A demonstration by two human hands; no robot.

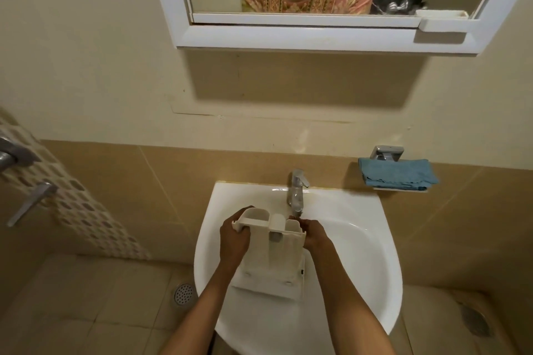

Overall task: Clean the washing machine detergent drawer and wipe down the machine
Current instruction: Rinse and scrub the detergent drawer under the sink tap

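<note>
A: Where's the detergent drawer (272,251)?

B: Over the white washbasin (353,256), held up off the bowl. It's tilted: the far end sits high, just under the tap (297,189), and the near end drops toward the person. Open compartments show at the far end.

A: Grips?

B: Both on it. Left hand (234,238) is wrapped round the drawer's left far corner, fingers curled over the edge. Right hand (315,235) clamps the right side, fingers curled at the top corner right beside the spout.

A: Water running?

B: Can't tell. The spout end is partly hidden behind the right-hand fingers.

A: Drawer touching the basin?

B: Can't tell at the near end. It hangs low over the bowl there.

A: Anything else around?

B: A blue towel (398,174), folded on a wall holder to the right of the tap. A white-framed mirror cabinet (302,37) on the wall above, reflecting the person's patterned top. A round floor drain (183,293) on the tiles left of the basin.
</note>
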